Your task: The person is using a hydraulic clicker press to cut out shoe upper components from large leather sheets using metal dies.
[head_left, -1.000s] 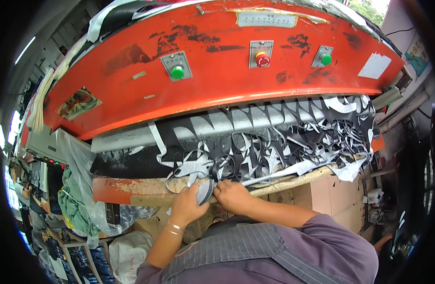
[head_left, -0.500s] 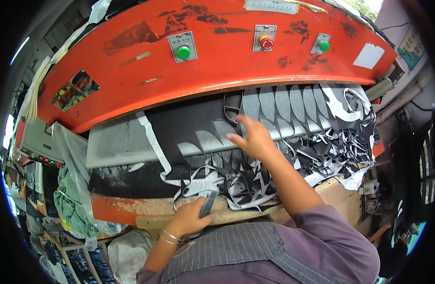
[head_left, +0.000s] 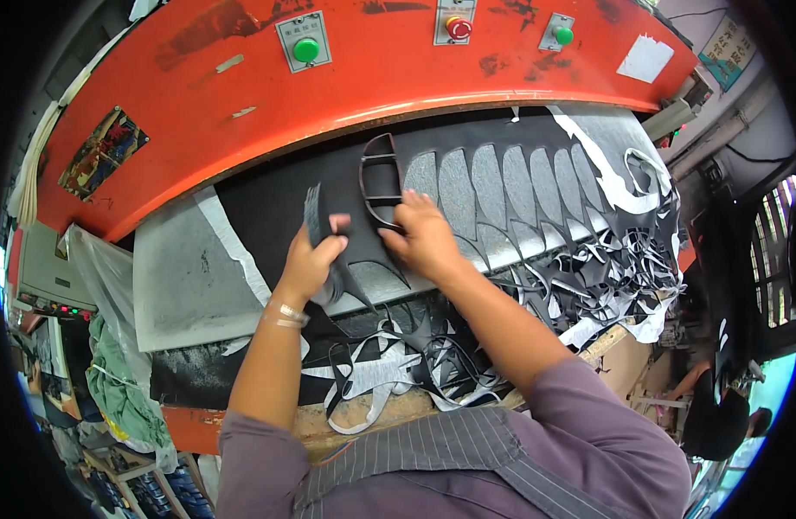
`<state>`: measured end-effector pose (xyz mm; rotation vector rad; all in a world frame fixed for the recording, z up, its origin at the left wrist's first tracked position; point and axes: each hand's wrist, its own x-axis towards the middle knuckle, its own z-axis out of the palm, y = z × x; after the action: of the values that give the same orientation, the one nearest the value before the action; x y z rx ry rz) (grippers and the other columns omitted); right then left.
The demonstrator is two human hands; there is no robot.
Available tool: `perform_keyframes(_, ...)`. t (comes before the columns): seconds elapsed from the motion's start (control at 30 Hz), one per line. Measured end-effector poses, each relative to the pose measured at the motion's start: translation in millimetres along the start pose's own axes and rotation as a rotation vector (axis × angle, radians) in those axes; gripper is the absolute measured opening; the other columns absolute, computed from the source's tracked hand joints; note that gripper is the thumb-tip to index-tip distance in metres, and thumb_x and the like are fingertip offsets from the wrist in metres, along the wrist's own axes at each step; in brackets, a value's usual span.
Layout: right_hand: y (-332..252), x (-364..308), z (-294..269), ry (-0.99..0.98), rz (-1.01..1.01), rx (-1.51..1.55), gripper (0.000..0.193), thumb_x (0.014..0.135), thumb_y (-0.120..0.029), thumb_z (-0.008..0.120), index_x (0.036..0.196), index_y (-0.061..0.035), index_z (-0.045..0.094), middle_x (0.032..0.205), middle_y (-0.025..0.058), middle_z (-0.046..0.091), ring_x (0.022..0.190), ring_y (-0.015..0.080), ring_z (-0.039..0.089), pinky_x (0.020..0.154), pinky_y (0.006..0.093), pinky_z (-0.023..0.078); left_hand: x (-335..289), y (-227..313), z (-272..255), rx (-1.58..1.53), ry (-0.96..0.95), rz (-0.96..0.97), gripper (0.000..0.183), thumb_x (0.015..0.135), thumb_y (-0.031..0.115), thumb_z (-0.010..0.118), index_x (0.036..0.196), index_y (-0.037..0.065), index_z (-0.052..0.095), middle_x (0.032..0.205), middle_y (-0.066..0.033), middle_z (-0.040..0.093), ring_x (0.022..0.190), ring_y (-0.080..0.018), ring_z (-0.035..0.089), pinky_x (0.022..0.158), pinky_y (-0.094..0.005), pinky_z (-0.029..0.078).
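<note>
My left hand (head_left: 311,259) is gripping cut pieces (head_left: 312,216), my right hand (head_left: 426,238) pinching the cutter (head_left: 382,201); holes (head_left: 491,182) are lining the sheet (head_left: 285,195) rightward, upper left looking uncut.

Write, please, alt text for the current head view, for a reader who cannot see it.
A person's right hand touches a curved, crossbarred frame on a black sheet, while the left hand holds thin grey pieces. Leaf-shaped cutouts line the sheet to the right, beside tangled scraps; a red machine with buttons stands behind.
</note>
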<state>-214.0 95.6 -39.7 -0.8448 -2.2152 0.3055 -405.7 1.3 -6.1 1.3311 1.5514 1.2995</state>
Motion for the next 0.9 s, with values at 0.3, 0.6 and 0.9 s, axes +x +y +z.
perform_keyframes(0.3,14.6,-15.5,16.4,0.010,0.030,0.027,0.048,0.081,-0.017,0.066,0.122,-0.0005,0.047,0.118,0.0271,0.058,0.116,0.0396,0.053,0.104,0.0474,0.038,37.9,-17.8,23.4,0.511,-0.113,0.015,0.067,0.078,0.031,0.058,0.136,0.004,0.041,0.108,-0.0070,0.060,0.117,-0.0239,0.051,0.112,-0.0510,0.001)
perform_keyframes(0.6,15.6,-15.5,17.2,-0.009,0.086,0.151,0.066,0.082,-0.014,0.066,0.136,0.0034,0.034,0.112,0.0234,0.062,0.106,0.0435,0.057,0.102,0.0435,0.040,31.6,-18.7,22.7,0.591,-0.127,0.037,0.069,0.074,0.032,0.058,0.136,0.006,0.043,0.110,-0.0079,0.058,0.120,-0.0248,0.049,0.113,-0.0513,-0.003)
perform_keyframes(0.9,22.0,26.6,-81.0,0.321,0.359,0.604,0.085,0.083,-0.034,0.072,0.144,0.0047,0.026,0.143,0.0264,0.038,0.131,0.0334,0.042,0.108,0.0396,0.034,23.7,30.7,19.0,0.260,0.238,0.048,0.033,0.081,0.020,0.061,0.108,0.002,0.053,0.082,-0.0072,0.059,0.077,-0.0175,0.058,0.083,-0.0350,0.046)
